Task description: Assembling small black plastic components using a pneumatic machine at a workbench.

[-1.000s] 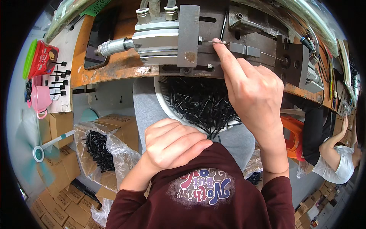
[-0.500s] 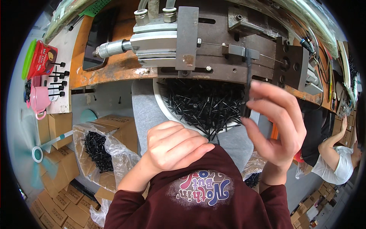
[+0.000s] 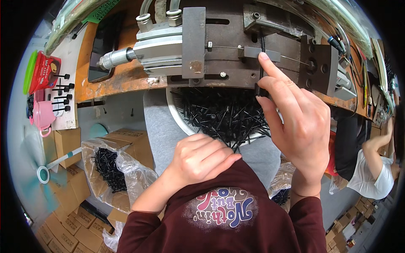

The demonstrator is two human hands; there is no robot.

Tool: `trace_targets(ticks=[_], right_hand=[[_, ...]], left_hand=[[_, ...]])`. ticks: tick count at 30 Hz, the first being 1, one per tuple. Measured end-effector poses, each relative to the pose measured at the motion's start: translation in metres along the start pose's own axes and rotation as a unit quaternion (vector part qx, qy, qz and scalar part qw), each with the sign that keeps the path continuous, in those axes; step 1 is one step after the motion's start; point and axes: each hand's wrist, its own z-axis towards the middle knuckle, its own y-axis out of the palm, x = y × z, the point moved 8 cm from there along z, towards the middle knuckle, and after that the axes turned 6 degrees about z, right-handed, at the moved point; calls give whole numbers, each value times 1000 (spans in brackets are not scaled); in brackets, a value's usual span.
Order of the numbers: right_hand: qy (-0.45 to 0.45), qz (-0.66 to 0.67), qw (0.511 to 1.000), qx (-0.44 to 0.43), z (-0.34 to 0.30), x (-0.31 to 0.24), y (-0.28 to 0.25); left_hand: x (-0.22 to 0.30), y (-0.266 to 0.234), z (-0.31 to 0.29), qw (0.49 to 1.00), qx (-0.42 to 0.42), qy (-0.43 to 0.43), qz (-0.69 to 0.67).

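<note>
My right hand [image 3: 297, 114] pinches the thick lower end of a thin black plastic rod [image 3: 261, 71] between thumb and fingers. Its index fingertip presses on the rod where it lies across a small metal block [image 3: 250, 52] on the bench fixture. A thin wire runs lengthwise through that block. Over my lap, my left hand [image 3: 200, 162] is closed, fingers curled inward; whatever may be in them is hidden. Just beyond it sits a white basin [image 3: 177, 116] heaped with black rods [image 3: 223, 111] of a similar kind.
A metal cylinder clamp [image 3: 160, 50] and a drilled end block [image 3: 318, 67] flank the fixture. At the left are a phone [image 3: 103, 48], a pink cup [image 3: 43, 114] and a turning fan [image 3: 43, 174]. A plastic-lined carton [image 3: 90, 168] holds more rods. Another person [image 3: 371, 173] sits at the right.
My right hand has moved left and up, bringing the black rod onto the metal block, with the index finger now extended along it. My left hand has shifted slightly right.
</note>
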Motion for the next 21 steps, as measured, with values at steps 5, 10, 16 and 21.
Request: trace_targets(ticks=[5,10,16,21], right_hand=[[3,6,1000,13,-1,0,0],[-6,23,999,42,-7,5,4],[-6,212,975,64,-21,-1,-3],[-67,244,965,69,-45,-26,-1]], left_hand=[[-10,18,-8,999,-23,-12,29],[-14,18,-11,999,-11,-37,-11],[-24,2,1,938,74,-234,-243],[-29,-1,17,838,81,-310,-443]])
